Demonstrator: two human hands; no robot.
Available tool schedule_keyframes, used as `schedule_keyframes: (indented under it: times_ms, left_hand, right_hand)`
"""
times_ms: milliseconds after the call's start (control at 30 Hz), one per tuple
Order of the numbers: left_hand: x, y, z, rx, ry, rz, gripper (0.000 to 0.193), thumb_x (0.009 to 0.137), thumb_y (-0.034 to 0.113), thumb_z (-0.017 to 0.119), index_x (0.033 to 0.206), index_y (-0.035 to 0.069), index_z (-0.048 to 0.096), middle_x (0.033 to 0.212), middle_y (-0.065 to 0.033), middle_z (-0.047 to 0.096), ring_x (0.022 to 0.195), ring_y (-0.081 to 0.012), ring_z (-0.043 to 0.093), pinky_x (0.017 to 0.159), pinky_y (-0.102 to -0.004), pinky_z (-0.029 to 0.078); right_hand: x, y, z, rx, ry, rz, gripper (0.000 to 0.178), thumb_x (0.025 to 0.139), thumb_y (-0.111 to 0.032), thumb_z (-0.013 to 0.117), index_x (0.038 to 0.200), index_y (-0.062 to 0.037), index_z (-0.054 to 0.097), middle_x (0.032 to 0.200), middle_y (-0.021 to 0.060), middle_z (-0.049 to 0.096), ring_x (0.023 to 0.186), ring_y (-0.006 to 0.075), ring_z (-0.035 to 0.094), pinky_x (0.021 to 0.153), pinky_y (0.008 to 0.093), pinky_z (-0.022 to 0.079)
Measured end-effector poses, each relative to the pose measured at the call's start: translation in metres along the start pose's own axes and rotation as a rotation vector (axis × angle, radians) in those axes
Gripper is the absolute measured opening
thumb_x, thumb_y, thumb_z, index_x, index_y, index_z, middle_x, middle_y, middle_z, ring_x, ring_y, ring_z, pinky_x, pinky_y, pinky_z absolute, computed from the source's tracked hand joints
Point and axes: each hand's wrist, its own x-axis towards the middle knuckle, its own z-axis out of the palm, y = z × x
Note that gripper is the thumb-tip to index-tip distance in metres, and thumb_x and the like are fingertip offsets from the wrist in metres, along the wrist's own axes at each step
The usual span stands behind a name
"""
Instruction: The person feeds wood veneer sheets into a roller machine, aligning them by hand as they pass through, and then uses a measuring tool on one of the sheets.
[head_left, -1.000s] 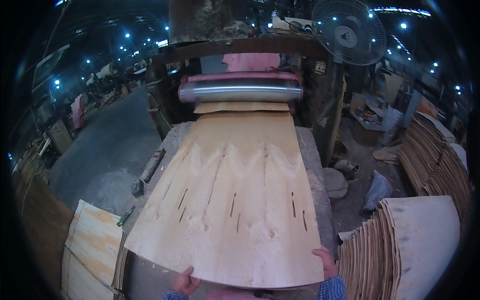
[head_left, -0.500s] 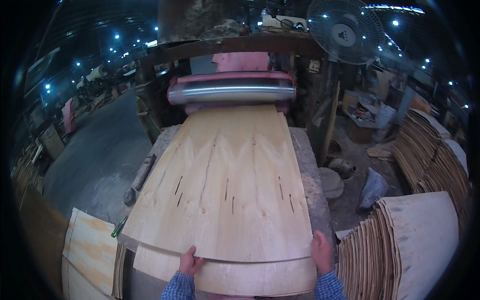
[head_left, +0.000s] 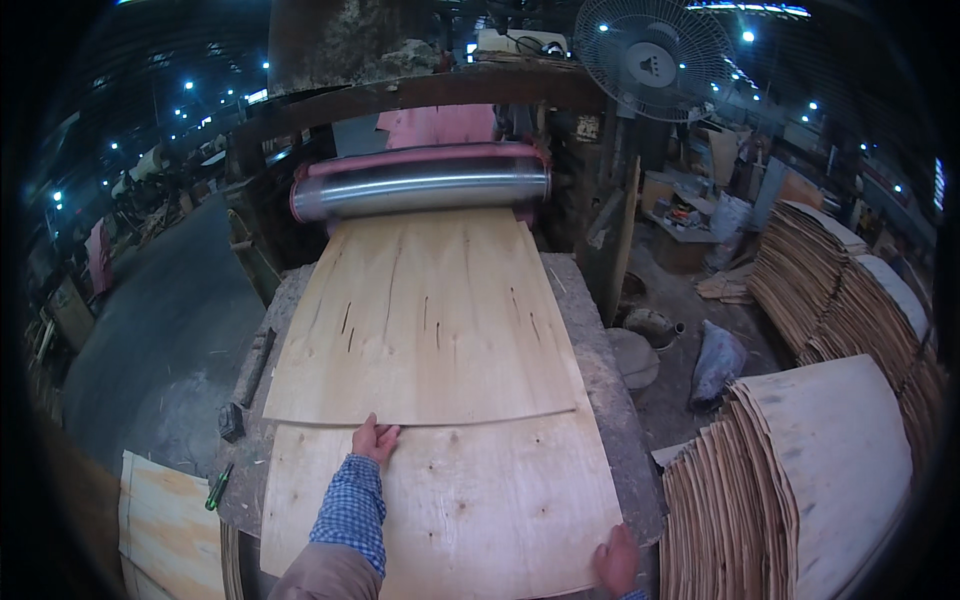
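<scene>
A pale wood veneer sheet (head_left: 430,350) with dark slits lies with its far end at the shiny roller (head_left: 430,185). Beneath it a second veneer sheet (head_left: 490,500) reaches toward me, its near half uncovered. My left hand (head_left: 375,442) is closed at the upper sheet's near edge, with one digit on top; the grip underneath is partly hidden. Lower right, my right hand (head_left: 616,560) is closed around the side edge of the lower sheet, thumb side over the wood.
A stone-like bed (head_left: 600,370) supports the sheets, with a green-handled tool (head_left: 219,487) at its left corner. Stacked veneer (head_left: 820,430) stands close on the right, another stack (head_left: 170,510) at the left. A caged fan (head_left: 655,65) hangs beside the rollers.
The upper sheet has moved farther toward the roller, baring more of the lower one. My left hand went forward with it; my right hand left its corner and came nearer, onto the lower sheet's edge.
</scene>
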Motion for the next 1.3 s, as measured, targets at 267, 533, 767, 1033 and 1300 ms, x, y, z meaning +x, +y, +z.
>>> schedule_keyframes:
  times_ms: [267,533,767,1033,1300]
  left_hand:
    - [-0.135,-0.092,-0.090,0.163,-0.111,-0.043,0.036,0.097,0.033,0.051,0.127,0.013,0.049,0.119,-0.0082,0.062,0.103,-0.0228,0.063,0.079,-0.0350,0.051]
    - [-0.265,-0.171,-0.223,-0.315,-0.516,-0.306,0.047,0.099,0.035,0.051,0.133,0.003,0.048,0.128,-0.0156,0.059,0.115,-0.0291,0.058,0.095,-0.0431,0.051]
    - [-0.336,-0.113,-0.145,-0.687,-0.434,0.234,0.056,0.097,0.037,0.052,0.143,0.012,0.035,0.145,-0.0136,0.042,0.133,-0.0333,0.042,0.108,-0.0542,0.037]
    - [-0.321,-0.107,-0.162,-0.128,-0.346,0.141,0.057,0.093,0.016,0.049,0.145,0.004,0.029,0.147,-0.0160,0.039,0.134,-0.0339,0.040,0.112,-0.0513,0.034]
    - [-0.306,-0.180,-0.244,-0.355,-0.150,-0.077,0.048,0.097,0.023,0.053,0.138,0.001,0.042,0.135,-0.0160,0.054,0.125,-0.0285,0.050,0.104,-0.0450,0.044]
  right_hand:
    - [0.044,0.021,-0.027,0.422,-0.098,0.222,0.041,0.081,-0.016,0.066,0.117,0.0031,0.059,0.108,0.0206,0.065,0.097,0.0305,0.064,0.085,0.0422,0.049]
    - [0.103,-0.089,-0.109,1.141,-0.749,-0.018,0.041,0.089,-0.012,0.059,0.125,0.0069,0.054,0.112,0.0116,0.065,0.095,0.0159,0.064,0.083,0.0305,0.051]
    - [0.090,-0.040,-0.128,1.551,-0.650,0.189,0.042,0.086,-0.007,0.051,0.125,0.0078,0.053,0.113,0.0186,0.065,0.101,0.0260,0.066,0.088,0.0349,0.052]
    - [0.080,0.022,-0.034,1.587,-0.640,0.466,0.043,0.084,-0.009,0.053,0.126,0.0015,0.053,0.110,0.0118,0.065,0.099,0.0239,0.064,0.087,0.0353,0.052]
    - [0.064,-0.046,-0.155,1.486,-0.552,0.143,0.045,0.086,-0.007,0.050,0.129,0.0057,0.051,0.118,0.0143,0.064,0.103,0.0211,0.064,0.087,0.0315,0.051]
